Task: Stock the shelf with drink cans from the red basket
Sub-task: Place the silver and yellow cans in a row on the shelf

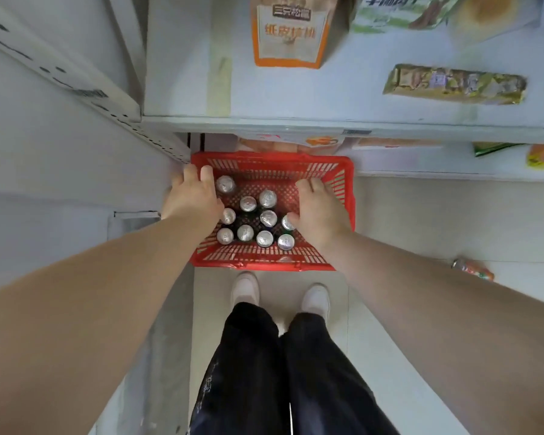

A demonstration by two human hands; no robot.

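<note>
Below, round silver-topped cans (248, 203) in a latticed red plastic basket (258, 257).

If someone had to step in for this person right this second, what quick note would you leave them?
Left hand: down at the left side of the red basket, over the cans; whether it grips one is hidden.
Right hand: over the basket's right side, thumb beside a can; grip also hidden.
Drink cans: ten tops show, all upright in the basket, which sits on the floor.
Shelf: holds snack packs; no cans visible on it.
Done: nothing stocked that shows.
Left: move the cans onto the shelf.
</note>
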